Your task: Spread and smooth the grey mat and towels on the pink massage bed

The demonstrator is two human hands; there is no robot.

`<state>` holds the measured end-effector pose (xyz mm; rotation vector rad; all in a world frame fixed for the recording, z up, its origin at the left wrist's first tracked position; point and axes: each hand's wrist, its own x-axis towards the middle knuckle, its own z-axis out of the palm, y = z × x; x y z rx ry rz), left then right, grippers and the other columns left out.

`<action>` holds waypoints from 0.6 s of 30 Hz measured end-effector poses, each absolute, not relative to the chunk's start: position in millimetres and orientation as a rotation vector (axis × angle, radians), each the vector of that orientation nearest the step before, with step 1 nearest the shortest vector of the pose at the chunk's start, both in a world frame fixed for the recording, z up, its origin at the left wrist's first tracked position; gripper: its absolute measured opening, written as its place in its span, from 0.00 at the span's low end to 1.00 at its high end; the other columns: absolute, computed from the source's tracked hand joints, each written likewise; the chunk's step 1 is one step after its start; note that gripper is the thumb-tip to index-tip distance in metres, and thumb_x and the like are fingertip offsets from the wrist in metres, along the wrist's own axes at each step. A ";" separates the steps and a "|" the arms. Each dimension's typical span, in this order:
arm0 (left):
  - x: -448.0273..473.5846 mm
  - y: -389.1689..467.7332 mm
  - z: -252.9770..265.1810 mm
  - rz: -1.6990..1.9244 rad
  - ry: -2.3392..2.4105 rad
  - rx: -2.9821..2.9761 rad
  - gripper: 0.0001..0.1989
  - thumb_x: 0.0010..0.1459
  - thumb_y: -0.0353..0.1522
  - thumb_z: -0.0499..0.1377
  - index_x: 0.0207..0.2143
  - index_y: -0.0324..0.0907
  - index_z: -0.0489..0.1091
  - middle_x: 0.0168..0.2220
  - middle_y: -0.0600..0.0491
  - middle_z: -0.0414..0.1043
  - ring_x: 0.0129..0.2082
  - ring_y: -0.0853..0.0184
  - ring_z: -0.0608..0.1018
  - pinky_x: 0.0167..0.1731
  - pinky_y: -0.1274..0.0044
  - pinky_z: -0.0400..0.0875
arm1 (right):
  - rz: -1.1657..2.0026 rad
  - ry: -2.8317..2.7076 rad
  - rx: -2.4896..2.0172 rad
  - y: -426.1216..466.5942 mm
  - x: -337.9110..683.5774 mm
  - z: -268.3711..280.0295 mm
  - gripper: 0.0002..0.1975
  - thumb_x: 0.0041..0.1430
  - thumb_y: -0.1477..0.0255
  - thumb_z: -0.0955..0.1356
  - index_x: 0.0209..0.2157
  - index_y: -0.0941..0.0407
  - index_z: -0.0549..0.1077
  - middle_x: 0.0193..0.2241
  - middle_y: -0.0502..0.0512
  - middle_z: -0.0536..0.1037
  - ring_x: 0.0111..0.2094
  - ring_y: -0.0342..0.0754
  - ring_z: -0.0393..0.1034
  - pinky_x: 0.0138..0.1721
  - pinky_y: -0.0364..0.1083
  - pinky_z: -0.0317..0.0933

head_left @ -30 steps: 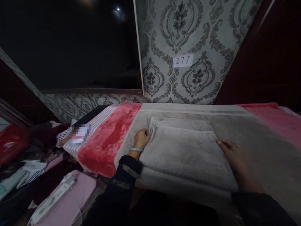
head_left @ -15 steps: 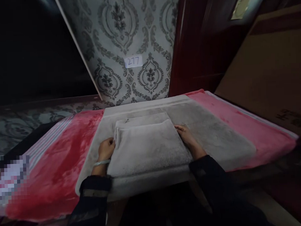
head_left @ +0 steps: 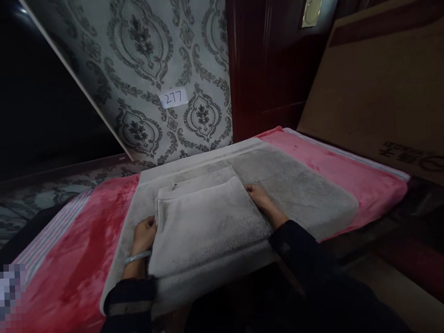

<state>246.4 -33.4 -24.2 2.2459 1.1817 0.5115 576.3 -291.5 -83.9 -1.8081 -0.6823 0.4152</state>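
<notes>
A folded light-grey plush towel (head_left: 205, 225) lies in layers on a larger grey plush cloth (head_left: 302, 183). My left hand (head_left: 143, 237), with a pale bangle at its wrist, is closed on the towel's left edge, near the upper corner. On the opposite side my right hand (head_left: 263, 203) has its fingers pinched at the right edge, close to the upper right corner. The towel's top fold lies a little below the far edge of the layer beneath, where a small dark mark shows. Parts of the fingertips are hidden by the fabric.
A red and pink blanket (head_left: 82, 239) with a striped border lies under the grey cloth. Behind stand a patterned wall with a paper label (head_left: 173, 97) and a dark red panel (head_left: 265, 68). A large cardboard box (head_left: 382, 83) leans at the right; a black screen (head_left: 41, 95) is at upper left.
My view has turned and shifted to the right, so the scene sits further left and tilted. Both hands stay at the towel's side edges; its folds look nearly the same.
</notes>
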 end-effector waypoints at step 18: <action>240.8 -29.2 -22.5 0.486 1.145 2.173 0.13 0.43 0.42 0.57 0.25 0.43 0.74 0.22 0.53 0.75 0.33 0.58 0.77 0.31 0.74 0.69 | 0.293 -0.627 -1.806 -292.1 571.8 -85.0 0.11 0.47 0.63 0.66 0.20 0.55 0.69 0.20 0.50 0.70 0.25 0.46 0.63 0.28 0.44 0.54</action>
